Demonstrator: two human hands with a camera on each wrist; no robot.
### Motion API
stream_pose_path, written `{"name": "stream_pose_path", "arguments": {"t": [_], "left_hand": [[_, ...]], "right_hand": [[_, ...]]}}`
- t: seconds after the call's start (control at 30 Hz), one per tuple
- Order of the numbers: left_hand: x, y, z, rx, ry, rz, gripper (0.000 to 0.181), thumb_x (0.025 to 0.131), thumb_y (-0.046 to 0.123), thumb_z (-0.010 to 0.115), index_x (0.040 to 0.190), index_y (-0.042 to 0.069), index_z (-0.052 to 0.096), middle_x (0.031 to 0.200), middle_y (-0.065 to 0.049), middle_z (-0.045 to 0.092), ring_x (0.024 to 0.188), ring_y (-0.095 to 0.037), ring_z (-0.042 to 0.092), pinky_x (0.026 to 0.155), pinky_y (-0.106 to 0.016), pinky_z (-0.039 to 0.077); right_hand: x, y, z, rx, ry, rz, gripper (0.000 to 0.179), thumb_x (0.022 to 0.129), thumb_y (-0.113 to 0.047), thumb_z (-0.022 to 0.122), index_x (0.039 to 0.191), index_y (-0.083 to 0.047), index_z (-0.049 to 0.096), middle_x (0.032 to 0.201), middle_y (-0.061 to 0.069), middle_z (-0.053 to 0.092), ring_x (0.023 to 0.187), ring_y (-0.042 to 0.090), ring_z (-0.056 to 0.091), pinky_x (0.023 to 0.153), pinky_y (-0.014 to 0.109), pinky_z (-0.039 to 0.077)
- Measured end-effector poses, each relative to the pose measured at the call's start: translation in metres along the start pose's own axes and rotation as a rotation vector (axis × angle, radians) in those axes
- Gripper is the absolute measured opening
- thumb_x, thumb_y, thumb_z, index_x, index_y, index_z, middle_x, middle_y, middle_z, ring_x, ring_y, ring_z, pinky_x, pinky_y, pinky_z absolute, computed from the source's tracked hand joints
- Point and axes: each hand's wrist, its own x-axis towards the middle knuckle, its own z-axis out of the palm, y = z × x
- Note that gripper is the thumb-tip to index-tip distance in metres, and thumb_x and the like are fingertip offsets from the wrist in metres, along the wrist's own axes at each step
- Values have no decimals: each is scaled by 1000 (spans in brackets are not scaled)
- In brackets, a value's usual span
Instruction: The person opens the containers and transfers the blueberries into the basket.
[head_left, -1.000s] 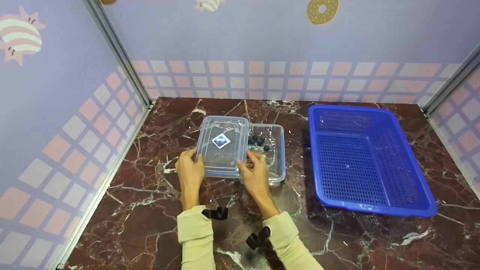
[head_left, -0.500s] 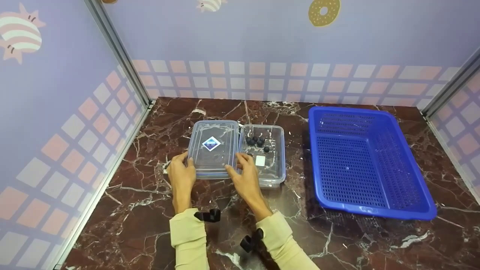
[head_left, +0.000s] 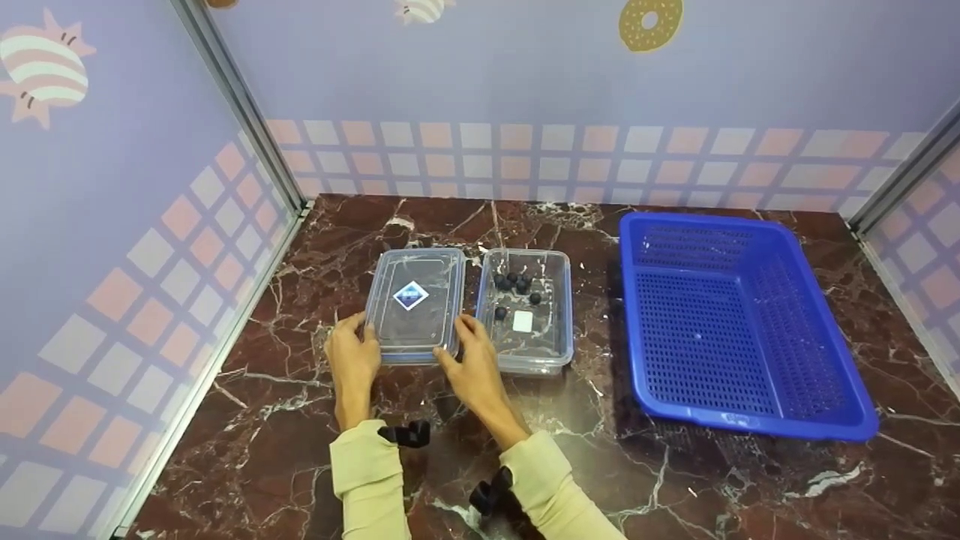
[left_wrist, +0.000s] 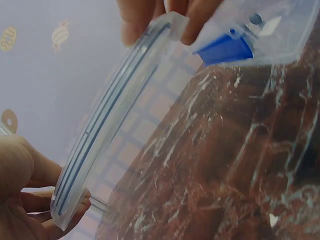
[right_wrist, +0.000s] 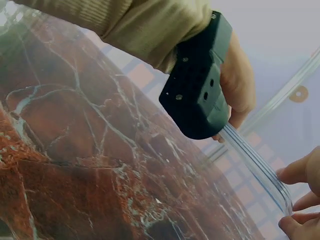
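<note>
Holding the lid: the left hand (head_left: 352, 367) and the right hand (head_left: 474, 367) pinch opposite sides of a clear, rectangular plastic lid (head_left: 420, 326) at its near corners, thumbs above and fingers curled around the edges.
Lid: raised off the tabletop, left of the container and apart from it; a blue-and-white diamond sticker (head_left: 410, 295) sits on its top.
Container: a clear, rectangular plastic container (head_left: 529, 347), uncovered, stands on the tabletop just beside the right hand.
Contents: small, dark, round balls (head_left: 523, 286), most clustered toward the far end, one nearer the right side, another near a white square patch (head_left: 523, 322).
Basket: a blue, rectangular, perforated plastic basket (head_left: 750, 421) stands well to the right of the lid.
Tabletop: dark red, white-veined marbled tabletop (head_left: 675, 487).
Sleeves: pale yellow, cuffed sleeves (head_left: 367, 472), with black devices (head_left: 491, 491) at both wrists.
Backdrop: lilac wall panels (head_left: 525, 67) with pink and white squares.
</note>
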Motion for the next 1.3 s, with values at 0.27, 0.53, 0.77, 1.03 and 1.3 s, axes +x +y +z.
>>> {"name": "stream_pose_path", "arguments": {"t": [0.27,0.53,0.77,1.03,1.3], "left_hand": [[0,-8,-3,15,-2,-9,31,91,4,54,119,-6,63,126,-24,59,123,-42,50,110,-49,31],[2,-17,-3,22,-10,-19,32,91,4,53,120,-6,62,126,-25,59,122,-40,51,109,-48,33],[3,-23,-3,34,1,-23,31,90,2,53,118,-8,62,124,-28,59,121,-43,50,110,-50,30],[3,-31,1,76,-2,-4,31,88,1,54,116,-10,62,119,-29,60,119,-44,52,108,-50,32],[2,-37,4,112,-29,-52,32,90,4,54,119,-8,62,122,-28,59,119,-45,51,105,-50,37]], "right_hand": [[-2,-3,10,-40,-21,-16,59,87,-13,67,136,12,44,143,24,41,133,37,41,114,43,31],[-5,-5,18,-62,-88,37,63,88,-13,65,140,9,38,150,22,33,138,35,35,116,42,27],[-9,-2,28,-105,-85,4,61,87,-11,66,138,12,40,146,27,36,136,38,37,114,44,30],[-10,5,35,-121,-86,22,61,86,-11,67,137,12,41,145,27,37,135,39,38,114,45,31],[-10,11,38,-130,-93,27,61,85,-10,68,135,13,43,143,28,40,133,39,40,113,45,32]]}}
